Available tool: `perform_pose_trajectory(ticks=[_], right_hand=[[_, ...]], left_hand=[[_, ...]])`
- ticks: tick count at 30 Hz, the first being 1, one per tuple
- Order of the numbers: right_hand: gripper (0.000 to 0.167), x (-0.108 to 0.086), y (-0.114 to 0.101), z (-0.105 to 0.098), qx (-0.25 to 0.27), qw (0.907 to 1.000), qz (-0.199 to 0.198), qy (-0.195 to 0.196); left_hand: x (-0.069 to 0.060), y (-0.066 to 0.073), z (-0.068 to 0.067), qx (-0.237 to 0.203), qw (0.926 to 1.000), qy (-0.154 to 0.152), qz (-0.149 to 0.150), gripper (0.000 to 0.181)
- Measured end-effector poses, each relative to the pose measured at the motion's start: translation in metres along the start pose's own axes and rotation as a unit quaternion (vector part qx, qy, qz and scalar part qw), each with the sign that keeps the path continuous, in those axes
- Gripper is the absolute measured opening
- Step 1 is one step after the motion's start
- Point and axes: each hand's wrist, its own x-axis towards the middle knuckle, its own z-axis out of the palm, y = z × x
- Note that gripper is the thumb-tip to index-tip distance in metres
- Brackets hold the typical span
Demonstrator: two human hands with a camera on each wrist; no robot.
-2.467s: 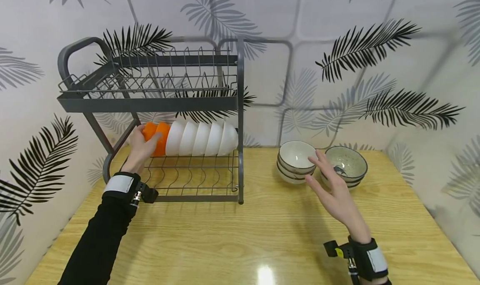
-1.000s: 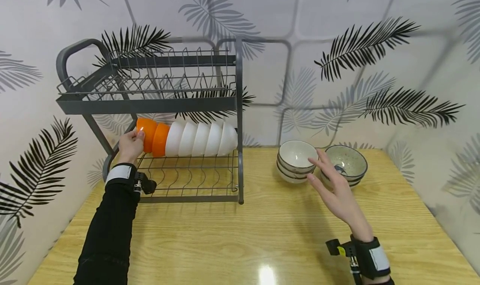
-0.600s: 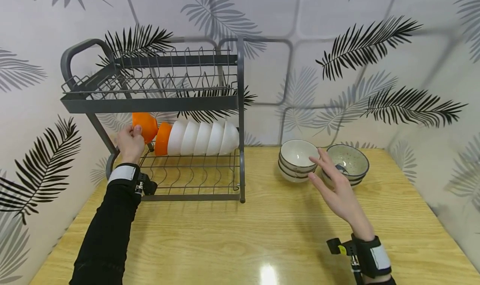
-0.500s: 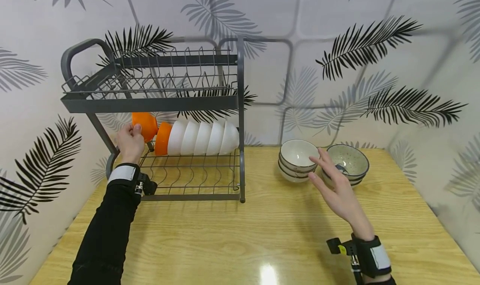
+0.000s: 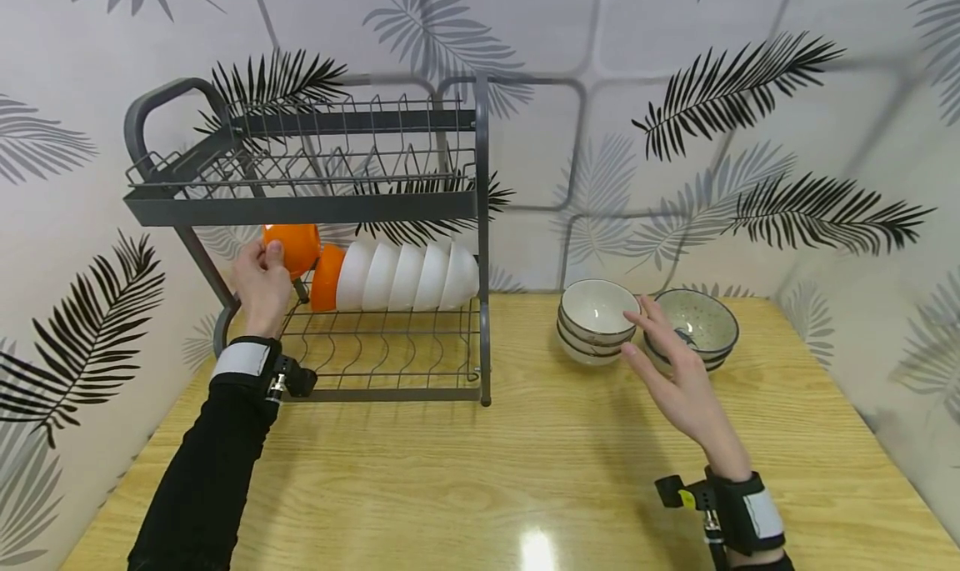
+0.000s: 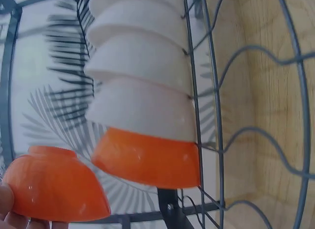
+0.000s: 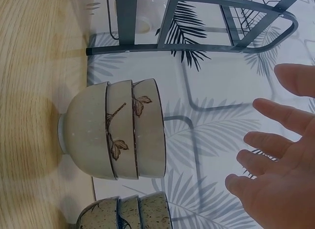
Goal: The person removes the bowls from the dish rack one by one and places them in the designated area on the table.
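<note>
My left hand (image 5: pixel 262 292) pinches an orange bowl (image 5: pixel 294 248) by its rim, thumb on one side. The bowl is raised above the lower shelf, just under the upper tier. In the left wrist view the held orange bowl (image 6: pixel 56 185) hangs apart from a second orange bowl (image 6: pixel 147 157). That second bowl stands on edge at the left end of a row of white bowls (image 5: pixel 405 277). My right hand (image 5: pixel 678 383) hovers with spread fingers in front of a stack of cream bowls (image 5: pixel 592 346). In the right wrist view it holds nothing and the bowls' leaf pattern shows.
A grey two-tier dish rack (image 5: pixel 300 210) stands at the back left of the wooden table (image 5: pixel 420 479). Its upper wire basket hangs over the held bowl. Speckled bowls (image 5: pixel 697 329) are stacked right of the cream ones, partly behind my right hand. Patterned wall covering closes off the back.
My left hand has gripped the leftmost orange bowl and lifted it up and left, away from the row, and tilted it. My right hand has barely moved.
</note>
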Motion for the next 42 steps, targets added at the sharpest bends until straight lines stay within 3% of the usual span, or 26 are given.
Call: perform_pose_trajectory(ticks=[6,16,24,30,35,38,42], right_hand=[[0.045,0.001,0.002,-0.001,0.003,1.0000,0.000,-0.003],[0.044,0.001,0.004,-0.003,0.005,0.9999,-0.003,0.016],[0.041,0.002,0.002,-0.005,-0.006,0.9986,-0.006,0.051],[0.039,0.002,0.004,-0.005,-0.008,0.9977,-0.002,0.067],[0.038,0.001,0.004,-0.005,-0.001,0.9966,-0.019,0.080],[0.038,0.001,0.004,-0.005,0.006,0.9966,-0.020,0.079],[0.038,0.000,0.003,-0.006,0.012,0.9965,-0.016,0.081]], left_hand=[[-0.015,0.007,0.000,-0.010,0.9977,0.001,0.067,0.038],[-0.046,0.021,0.000,-0.018,0.9911,-0.007,0.132,0.038],[-0.082,0.038,0.003,-0.031,0.9782,-0.027,0.204,0.032],[-0.110,0.047,0.008,-0.031,0.9549,-0.047,0.292,0.017],[-0.133,0.054,0.016,-0.020,0.9296,-0.058,0.363,0.004],[-0.146,0.058,0.021,-0.007,0.9103,-0.064,0.409,0.006],[-0.161,0.061,0.030,0.007,0.8753,-0.080,0.477,0.029]])
